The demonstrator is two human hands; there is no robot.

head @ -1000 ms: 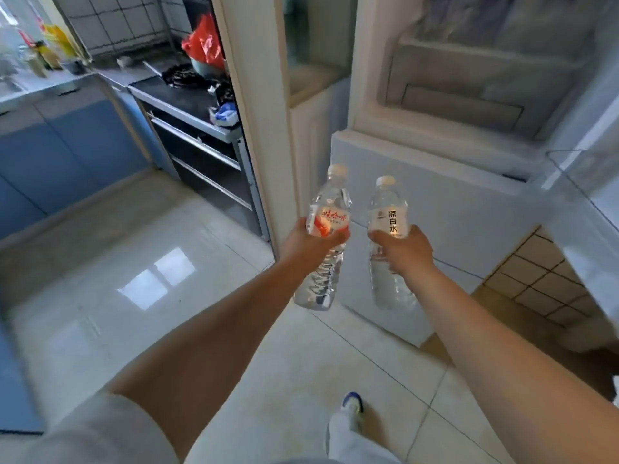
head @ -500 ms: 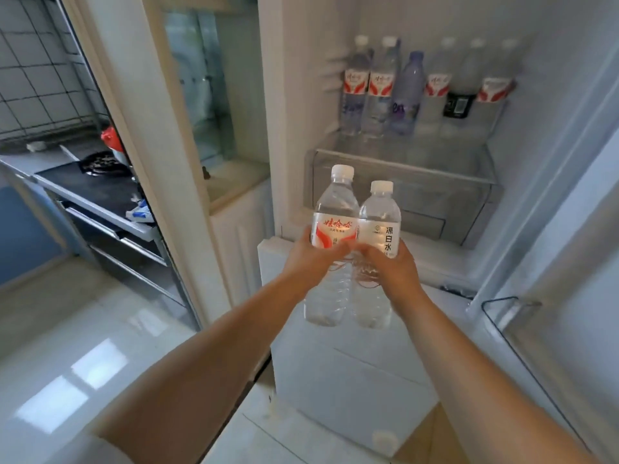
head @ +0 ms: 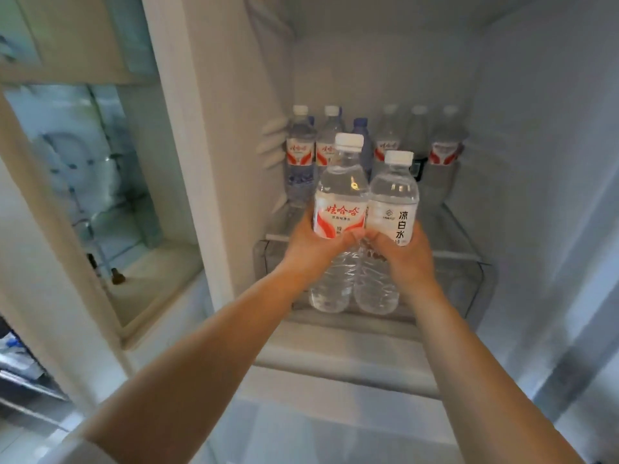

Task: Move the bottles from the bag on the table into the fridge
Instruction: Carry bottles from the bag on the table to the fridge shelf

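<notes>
Bottles [head: 365, 226] upright, mid-body in grip

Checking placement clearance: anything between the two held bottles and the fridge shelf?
Nothing visible blocks them. The left hand grips the red-label bottle, the right hand the white-label bottle, side by side before the open fridge. The glass shelf shows bare front space; the row of bottles stands at the back.

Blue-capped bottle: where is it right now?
Head view: the blue-capped bottle stands on the fridge shelf, third from left in the back row, just behind the red-label bottle that the left hand holds.
</notes>
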